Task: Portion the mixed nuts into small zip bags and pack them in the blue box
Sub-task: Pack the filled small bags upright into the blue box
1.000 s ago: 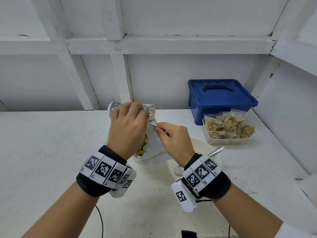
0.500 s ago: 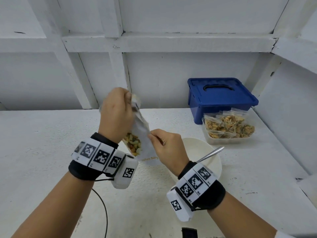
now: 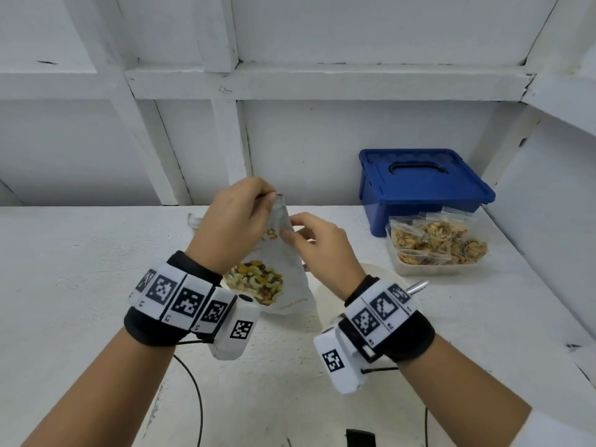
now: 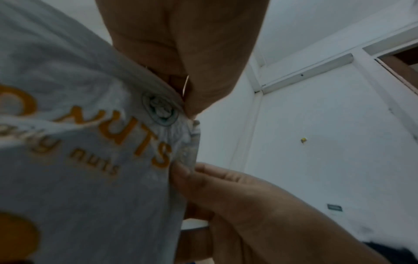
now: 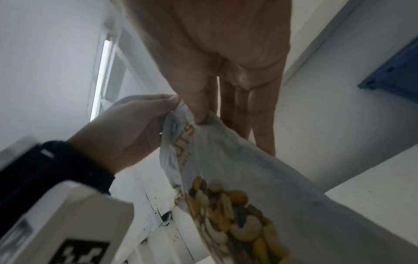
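Note:
A white mixed-nuts pouch with orange lettering and a printed picture of nuts hangs upright above the table. My left hand pinches its top corner. My right hand pinches the pouch's right edge just below. The left wrist view shows the pouch close up, with the right hand's fingertips on its side seam. From the right wrist the pouch slants down to the right. The blue box stands at the back right with its lid on.
A clear tub of filled small zip bags sits in front of the blue box. A white bowl with a metal spoon handle lies under my right wrist. Cables trail near the front edge. White wall framing stands behind.
The pouch has turned from facing me to edge-on and back towards me. My left hand rose along its top; my right hand shifted up its right edge.

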`<state>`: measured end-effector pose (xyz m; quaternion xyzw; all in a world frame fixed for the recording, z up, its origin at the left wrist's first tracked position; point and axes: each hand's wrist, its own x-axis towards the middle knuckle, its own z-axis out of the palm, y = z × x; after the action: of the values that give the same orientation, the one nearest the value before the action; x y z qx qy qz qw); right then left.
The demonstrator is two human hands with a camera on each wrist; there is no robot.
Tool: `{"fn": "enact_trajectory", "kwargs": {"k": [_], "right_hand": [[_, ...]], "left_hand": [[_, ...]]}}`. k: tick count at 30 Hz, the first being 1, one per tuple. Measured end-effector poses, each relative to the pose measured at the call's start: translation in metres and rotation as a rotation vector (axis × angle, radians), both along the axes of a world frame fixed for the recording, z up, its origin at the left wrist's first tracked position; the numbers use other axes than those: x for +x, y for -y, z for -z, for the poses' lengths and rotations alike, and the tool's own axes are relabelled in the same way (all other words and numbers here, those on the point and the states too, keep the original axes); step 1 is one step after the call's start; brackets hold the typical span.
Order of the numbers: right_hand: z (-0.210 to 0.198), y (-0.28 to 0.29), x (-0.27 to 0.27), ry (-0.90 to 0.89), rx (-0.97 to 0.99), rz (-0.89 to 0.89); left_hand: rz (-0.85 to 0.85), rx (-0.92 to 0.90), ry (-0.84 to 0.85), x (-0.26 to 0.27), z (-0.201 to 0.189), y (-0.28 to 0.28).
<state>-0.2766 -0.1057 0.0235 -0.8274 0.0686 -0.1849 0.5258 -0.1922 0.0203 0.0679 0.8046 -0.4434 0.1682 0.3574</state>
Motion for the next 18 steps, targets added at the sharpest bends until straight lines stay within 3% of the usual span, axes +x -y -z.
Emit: {"fn": "enact_trajectory", "kwargs": {"k": [4,8,11,15,18], "right_hand": [[0.010,0.015,0.012,-0.006,-0.042,-0.006],[0.013,0.036,0.016,-0.049,0.166,0.005],[0.013,0.045,0.017,-0.047,0.182,0.021],[0.020,0.054,0.014,-0.060,0.209,0.040],[0.024,0.061,0.008,-0.067,0.213,0.047]], "left_hand": [[0.010,0.102,0.003,0.010,0.006,-0.016],[-0.060,0.203,0.146,0.031,0.020,-0.043],[-0.089,0.219,0.166,0.040,0.027,-0.051],[-0.046,0.189,-0.007,0.041,0.044,-0.052],[-0.121,0.169,-0.217,0.042,0.053,-0.050]]}}
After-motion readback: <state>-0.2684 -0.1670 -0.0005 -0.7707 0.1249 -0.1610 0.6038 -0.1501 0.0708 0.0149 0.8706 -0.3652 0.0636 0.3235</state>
